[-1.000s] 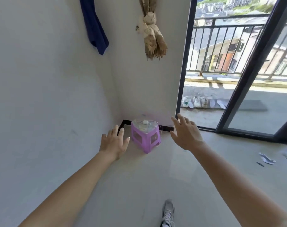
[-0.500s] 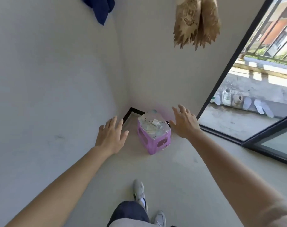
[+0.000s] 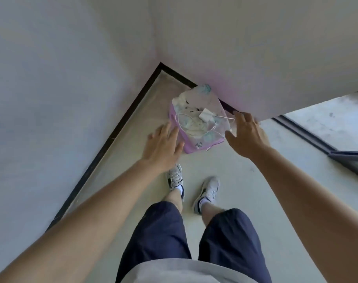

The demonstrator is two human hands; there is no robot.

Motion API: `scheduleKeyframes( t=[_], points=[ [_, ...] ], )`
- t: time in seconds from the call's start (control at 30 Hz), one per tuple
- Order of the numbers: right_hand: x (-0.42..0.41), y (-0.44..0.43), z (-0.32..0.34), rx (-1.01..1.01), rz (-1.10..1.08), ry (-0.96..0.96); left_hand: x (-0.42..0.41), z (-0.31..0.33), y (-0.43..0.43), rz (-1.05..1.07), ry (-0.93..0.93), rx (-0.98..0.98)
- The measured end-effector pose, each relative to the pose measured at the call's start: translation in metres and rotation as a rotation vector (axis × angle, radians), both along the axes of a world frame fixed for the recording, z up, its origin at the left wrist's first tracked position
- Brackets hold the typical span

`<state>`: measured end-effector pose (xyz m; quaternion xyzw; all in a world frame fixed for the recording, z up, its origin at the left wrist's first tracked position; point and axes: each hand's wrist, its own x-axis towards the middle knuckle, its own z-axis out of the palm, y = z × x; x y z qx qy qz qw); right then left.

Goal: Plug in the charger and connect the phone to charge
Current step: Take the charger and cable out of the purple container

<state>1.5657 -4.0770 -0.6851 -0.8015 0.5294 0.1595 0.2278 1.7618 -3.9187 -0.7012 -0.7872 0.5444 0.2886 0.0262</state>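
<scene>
A small purple plastic stool stands on the floor in the corner of the room. On its patterned top lies a white charger block with a thin white cable looped loosely around it. My left hand hovers at the stool's left side, fingers spread, holding nothing. Over the stool's right edge is my right hand, also spread and holding nothing. No phone and no wall socket show in this view.
Two white walls meet behind the stool, edged by a dark skirting board. A dark sliding-door track runs at the right. My feet in white trainers stand just in front of the stool.
The view has tipped down and come closer to the stool. Both hands have moved in on either side of it. The window, hanging cloth and dried bundle have left the frame.
</scene>
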Motion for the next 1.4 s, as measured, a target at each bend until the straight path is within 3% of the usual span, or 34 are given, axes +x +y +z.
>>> scheduleKeyframes(
  t=[0.2, 0.33, 0.47, 0.63, 0.73, 0.87, 1.1, 1.4],
  points=[
    [0.027, -0.040, -0.162, 0.119, -0.129, -0.031, -0.009, -0.145, -0.056, 0.038, 0.125, -0.002],
    [0.037, -0.045, -0.245, 0.130, -0.207, -0.072, -0.019, -0.220, -0.067, -0.098, 0.082, 0.004],
    [0.052, -0.047, -0.284, -0.036, -0.157, -0.158, -0.028, -0.263, -0.066, -0.171, -0.015, 0.004],
    [0.053, -0.058, -0.291, -0.072, -0.114, -0.201, -0.023, -0.274, -0.068, -0.215, -0.127, -0.194],
    [0.046, -0.061, -0.263, -0.026, -0.196, -0.298, -0.015, -0.253, -0.066, -0.167, -0.085, -0.193],
    [0.042, -0.062, -0.194, -0.025, -0.311, -0.438, -0.004, -0.184, -0.067, 0.027, 0.100, -0.364],
    [0.064, -0.072, -0.032, -0.113, -0.293, -0.558, 0.017, -0.029, -0.064, 0.502, 0.211, -0.688],
    [0.096, -0.034, 0.171, -0.064, -0.136, -0.848, 0.015, 0.195, 0.002, 1.239, 0.487, -0.931]
  ],
)
